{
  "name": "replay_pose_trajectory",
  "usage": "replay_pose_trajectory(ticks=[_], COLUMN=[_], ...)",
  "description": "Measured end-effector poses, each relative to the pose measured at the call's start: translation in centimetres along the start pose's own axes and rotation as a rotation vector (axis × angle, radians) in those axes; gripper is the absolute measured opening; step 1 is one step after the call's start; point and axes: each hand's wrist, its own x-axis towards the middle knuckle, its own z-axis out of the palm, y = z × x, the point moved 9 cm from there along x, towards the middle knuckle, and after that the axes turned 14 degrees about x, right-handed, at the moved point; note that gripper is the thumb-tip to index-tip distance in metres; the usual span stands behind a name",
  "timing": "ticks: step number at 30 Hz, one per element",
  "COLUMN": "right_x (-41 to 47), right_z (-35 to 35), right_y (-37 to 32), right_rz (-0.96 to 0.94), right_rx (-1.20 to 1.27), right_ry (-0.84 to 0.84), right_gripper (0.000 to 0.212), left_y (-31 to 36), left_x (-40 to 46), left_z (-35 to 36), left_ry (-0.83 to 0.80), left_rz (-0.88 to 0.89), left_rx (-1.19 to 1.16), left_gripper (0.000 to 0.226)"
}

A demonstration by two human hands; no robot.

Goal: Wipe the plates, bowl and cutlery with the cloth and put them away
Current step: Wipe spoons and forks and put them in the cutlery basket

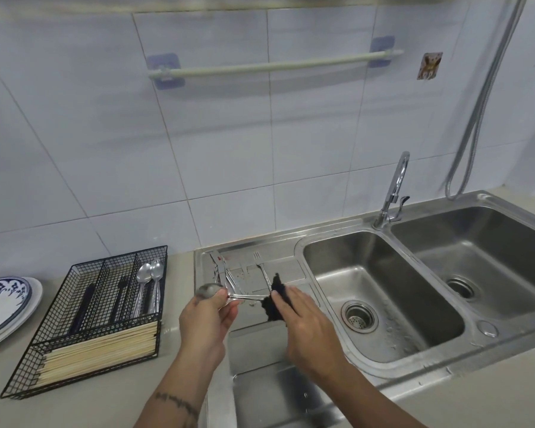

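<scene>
While the left hand [206, 316] pinched a spoon [210, 291] by the neck, bowl end at 9 o'clock, the right hand [303, 319] gripped a dark cloth [277, 299] folded round the handle end at 3 o'clock. Fingers of the left were curled tight on the metal; the right's fingers lay fairly straight over the cloth with the thumb hidden, so the exact pinch couldn't be told. Both were held above the drainboard [291, 267] of the steel sink [383, 369].

Still unwiped by the look of it: a fork [261, 267] and other cutlery [221, 267] lying on the drainboard at 12 o'clock from the hands. Wire caddy [84, 319] sat at 9 o'clock, two spoons [149, 273] already in it, chopsticks [99, 350] in front. Plates [10, 304] stacked far at 9 o'clock.

Risks, as a judgement: wet handle could slip out of a light neck pinch and drop onto the drainboard or into the basin; cloth covered only the handle, so the bowl might get skipped.
</scene>
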Motion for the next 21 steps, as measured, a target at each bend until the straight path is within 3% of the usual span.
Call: replay_pose_trajectory(ticks=[4,8,11,15,19,21], right_x=[1.0,1.2,1.5,4.1,5.2,5.1], right_z=[1.0,2.0,1.0,0.0,2.9,5.2], right_y=[-2.7,-2.4,-0.9,-3.5,-8.1,-8.0], right_rz=[-0.099,-0.094,-0.014,-0.08,-0.258,-0.228], right_rx=[0.018,0.033,0.095,0.089,0.116,0.076], right_ry=[0.004,-0.095,-0.084,-0.029,-0.093,-0.13], right_gripper=[0.078,0.087,0.078,0.069,0.065,0.079], left_y=[-1.1,-0.3,-0.1,0.0,0.6,1.3], left_x=[0.9,1.5,1.7,2.2,2.9,3.5], left_z=[-1.0,-2.2,-4.2,-6.1,-5.7,-5.3], left_ry=[0.023,0.043,0.13,0.267,0.216,0.16], left_rz=[-0.077,-0.044,-0.001,0.085,0.059,0.018], left_rx=[-0.055,-0.022,0.01,0.16,0.122,0.043], left_gripper=[0.02,0.013,0.006,0.006,0.004,0.006])
